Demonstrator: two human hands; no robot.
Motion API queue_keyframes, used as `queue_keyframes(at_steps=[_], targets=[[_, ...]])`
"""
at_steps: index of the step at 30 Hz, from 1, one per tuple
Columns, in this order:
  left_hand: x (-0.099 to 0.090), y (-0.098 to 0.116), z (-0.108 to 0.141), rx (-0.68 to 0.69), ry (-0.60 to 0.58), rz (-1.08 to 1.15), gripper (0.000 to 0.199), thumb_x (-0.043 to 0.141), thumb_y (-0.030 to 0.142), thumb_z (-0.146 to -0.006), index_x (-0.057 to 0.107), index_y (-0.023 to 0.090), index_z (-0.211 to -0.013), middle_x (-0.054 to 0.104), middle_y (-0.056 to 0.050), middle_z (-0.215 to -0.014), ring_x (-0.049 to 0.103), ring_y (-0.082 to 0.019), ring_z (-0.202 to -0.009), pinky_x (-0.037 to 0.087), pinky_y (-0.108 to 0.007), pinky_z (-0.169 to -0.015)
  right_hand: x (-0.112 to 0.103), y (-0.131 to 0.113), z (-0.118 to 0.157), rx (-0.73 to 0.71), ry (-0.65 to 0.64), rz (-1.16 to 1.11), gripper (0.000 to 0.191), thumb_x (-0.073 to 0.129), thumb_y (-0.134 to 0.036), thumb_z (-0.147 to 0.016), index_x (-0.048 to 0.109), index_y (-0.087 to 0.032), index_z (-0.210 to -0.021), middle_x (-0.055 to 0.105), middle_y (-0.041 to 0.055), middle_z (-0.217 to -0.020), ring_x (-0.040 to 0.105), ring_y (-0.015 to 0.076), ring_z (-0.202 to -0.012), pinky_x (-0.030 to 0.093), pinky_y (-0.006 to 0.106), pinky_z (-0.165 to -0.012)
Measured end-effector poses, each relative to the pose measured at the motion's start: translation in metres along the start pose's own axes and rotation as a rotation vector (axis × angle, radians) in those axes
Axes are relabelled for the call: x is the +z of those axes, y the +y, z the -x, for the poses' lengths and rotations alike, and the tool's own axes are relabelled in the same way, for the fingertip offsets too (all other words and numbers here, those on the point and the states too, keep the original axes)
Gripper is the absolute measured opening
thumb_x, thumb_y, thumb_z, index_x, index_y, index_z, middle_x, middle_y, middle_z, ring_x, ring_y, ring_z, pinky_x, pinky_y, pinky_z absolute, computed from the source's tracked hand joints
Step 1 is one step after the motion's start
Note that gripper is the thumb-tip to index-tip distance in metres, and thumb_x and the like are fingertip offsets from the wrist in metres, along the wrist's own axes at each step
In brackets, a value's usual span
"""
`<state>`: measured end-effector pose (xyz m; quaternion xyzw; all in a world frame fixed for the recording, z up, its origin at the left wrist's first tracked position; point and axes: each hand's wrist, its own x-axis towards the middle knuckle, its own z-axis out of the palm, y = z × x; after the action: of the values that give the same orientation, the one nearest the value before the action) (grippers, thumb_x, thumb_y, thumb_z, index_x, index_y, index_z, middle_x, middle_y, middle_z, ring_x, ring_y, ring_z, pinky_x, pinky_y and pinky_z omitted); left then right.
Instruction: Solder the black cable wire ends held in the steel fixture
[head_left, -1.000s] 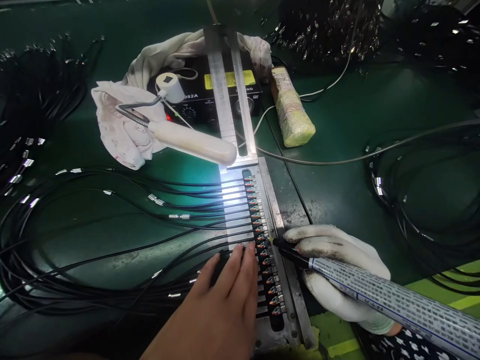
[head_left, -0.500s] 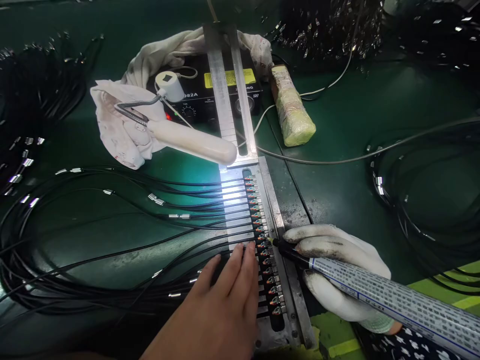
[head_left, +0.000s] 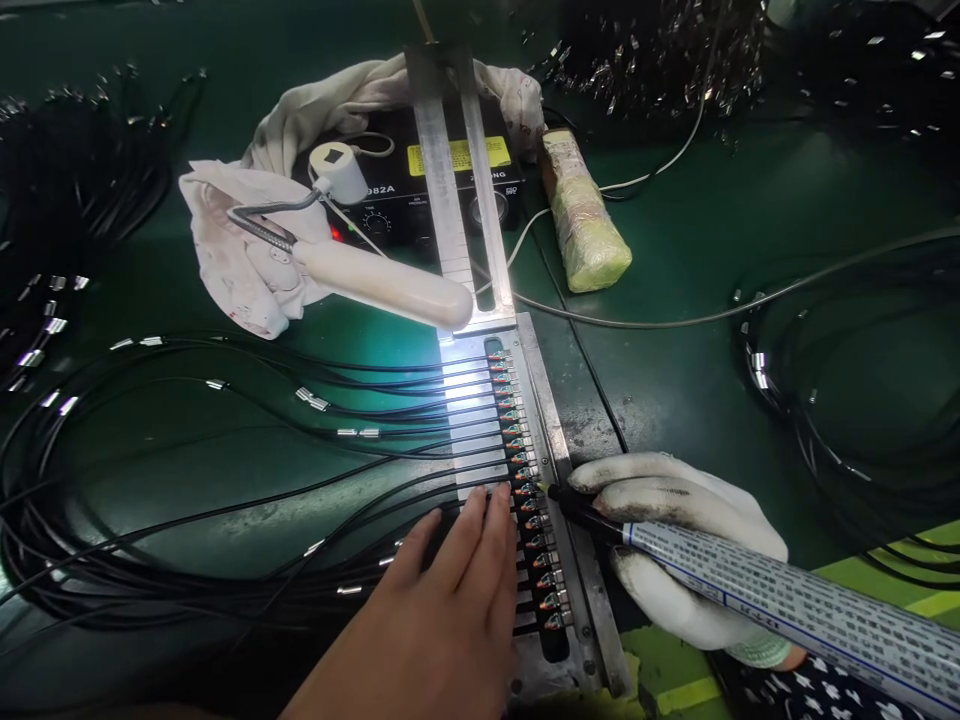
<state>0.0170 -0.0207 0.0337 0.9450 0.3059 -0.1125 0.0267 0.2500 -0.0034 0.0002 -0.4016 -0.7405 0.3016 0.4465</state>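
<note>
A metal fixture (head_left: 555, 440) runs down the middle, with a column of small cable ends (head_left: 517, 430) in its slots and black cables (head_left: 247, 508) leading off to the left. My left hand (head_left: 457, 590), bare, lies flat over the lower cables with its fingers spread, fingertips at the fixture's edge. In a white glove, my right hand (head_left: 682, 540) grips a grey printed pen-like tube (head_left: 757, 575) with a black front end. The tube's pale tip touches or hovers at a cable end near the fixture's middle; contact is unclear.
A white lamp (head_left: 390, 285) on a bent metal neck shines over the fixture's upper part. Behind it stands a black control box (head_left: 420, 205) with cloth around it. A wrapped block (head_left: 585, 215) lies to its right. Cable bundles (head_left: 787, 400) lie at both sides.
My right hand and the tube have shifted slightly down and to the right, along the column of cable ends. My left hand has stayed in place.
</note>
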Motion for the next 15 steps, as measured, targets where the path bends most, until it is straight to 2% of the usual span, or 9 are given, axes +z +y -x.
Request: queue_keyframes(at_steps=[15], targets=[[0.0002, 0.0004, 0.0006, -0.007, 0.014, 0.0, 0.043, 0.037, 0.033, -0.098, 0.057, 0.019, -0.134, 0.051, -0.006, -0.145, 0.044, -0.024, -0.133, 0.042, -0.039, -0.098, -0.0001, -0.0019, -0.0024, -0.002, 0.006, 0.006, 0.027, 0.068, -0.014, -0.073, 0.066, -0.016, -0.1, 0.073, 0.0117, -0.097, 0.072, 0.026, -0.088, 0.064, 0.037, -0.075]])
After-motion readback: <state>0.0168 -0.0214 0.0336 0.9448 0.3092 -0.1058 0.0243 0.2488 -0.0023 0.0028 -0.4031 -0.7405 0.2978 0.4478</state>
